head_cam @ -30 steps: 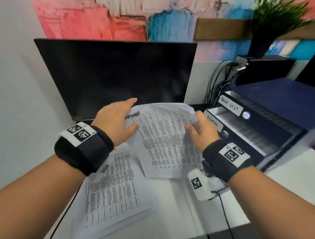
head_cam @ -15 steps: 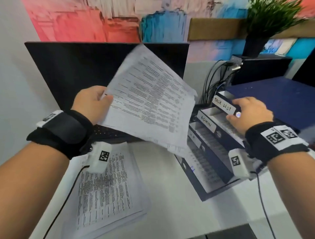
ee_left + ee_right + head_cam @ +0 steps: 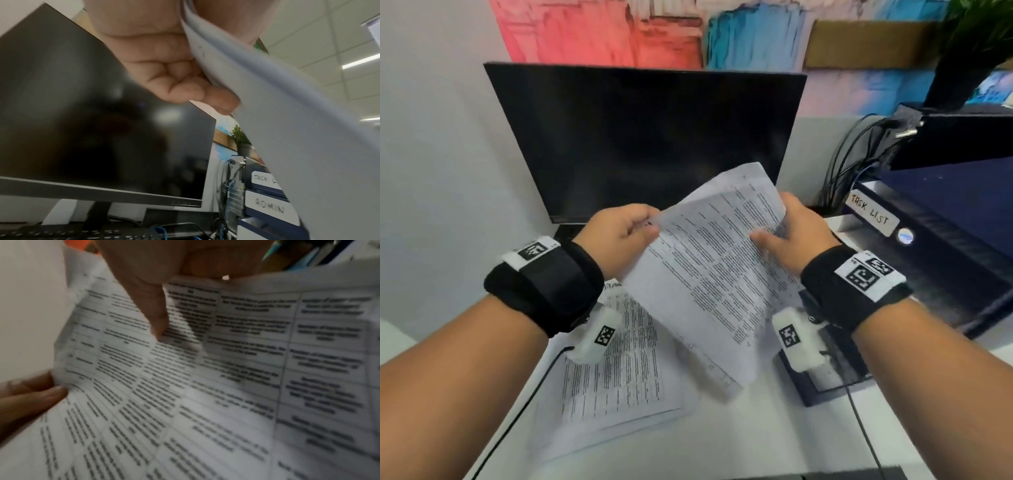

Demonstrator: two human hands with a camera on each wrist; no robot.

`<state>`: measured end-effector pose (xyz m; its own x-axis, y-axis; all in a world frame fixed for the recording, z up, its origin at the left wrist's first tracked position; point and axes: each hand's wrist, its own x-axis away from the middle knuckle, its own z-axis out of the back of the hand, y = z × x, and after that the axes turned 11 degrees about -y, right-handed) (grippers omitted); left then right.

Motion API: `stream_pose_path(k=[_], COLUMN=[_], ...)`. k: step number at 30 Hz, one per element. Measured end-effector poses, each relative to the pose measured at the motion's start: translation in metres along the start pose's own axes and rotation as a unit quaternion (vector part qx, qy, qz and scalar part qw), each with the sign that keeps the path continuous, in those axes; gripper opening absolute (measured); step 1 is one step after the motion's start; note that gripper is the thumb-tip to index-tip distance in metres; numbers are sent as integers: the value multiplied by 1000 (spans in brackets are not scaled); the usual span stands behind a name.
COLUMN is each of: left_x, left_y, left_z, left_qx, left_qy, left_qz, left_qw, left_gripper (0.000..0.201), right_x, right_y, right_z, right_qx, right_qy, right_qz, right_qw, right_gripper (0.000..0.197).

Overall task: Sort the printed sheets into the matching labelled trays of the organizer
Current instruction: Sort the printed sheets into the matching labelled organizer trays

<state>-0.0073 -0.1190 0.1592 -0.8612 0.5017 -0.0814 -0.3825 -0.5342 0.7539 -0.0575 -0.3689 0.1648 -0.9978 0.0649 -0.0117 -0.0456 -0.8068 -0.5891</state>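
I hold one printed sheet point(image 3: 717, 274) in the air with both hands, tilted, above the desk. My left hand point(image 3: 633, 228) pinches its left edge; the left wrist view shows the fingers point(image 3: 185, 87) curled under the paper point(image 3: 287, 113). My right hand point(image 3: 779, 229) grips the right edge, thumb point(image 3: 158, 318) on the printed face point(image 3: 226, 386). A stack of printed sheets point(image 3: 616, 370) lies on the desk below my left wrist. The dark blue organizer point(image 3: 945, 260) stands at the right, with a tray labelled TASK LIST point(image 3: 870, 216) and one labelled ADMIN point(image 3: 270, 207).
A black monitor point(image 3: 643, 137) stands behind the sheet, a keyboard point(image 3: 82, 233) at its foot. Cables point(image 3: 852, 161) hang behind the organizer, and a potted plant point(image 3: 969, 44) sits at the top right. The white desk point(image 3: 722, 438) stretches toward me.
The sheet has come down from in front of the monitor. My right hand has left the organizer's trays and taken hold of the sheet's right edge.
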Motion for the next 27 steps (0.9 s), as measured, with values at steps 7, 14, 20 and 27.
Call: stream_pose_path(k=[7, 14, 20, 27], left_x=[-4, 2, -4, -12], left_y=[-73, -211, -242, -243], left_z=[26, 9, 3, 8], left_qx=[233, -248, -369, -392], left_qy=[181, -118, -190, -186], left_qz=[175, 369, 353, 332], left_qw=[939, 888, 838, 838], left_gripper=[25, 53, 67, 88], right_x=[-8, -14, -13, -13], right_y=[-13, -16, -8, -7], right_z=[-30, -49, -56, -64], right_qx=[-72, -43, -77, -105], right_qy=[-16, -14, 5, 7], right_qz=[-27, -53, -76, -87], right_qw=[997, 998, 994, 991], right_gripper=[26, 25, 19, 17])
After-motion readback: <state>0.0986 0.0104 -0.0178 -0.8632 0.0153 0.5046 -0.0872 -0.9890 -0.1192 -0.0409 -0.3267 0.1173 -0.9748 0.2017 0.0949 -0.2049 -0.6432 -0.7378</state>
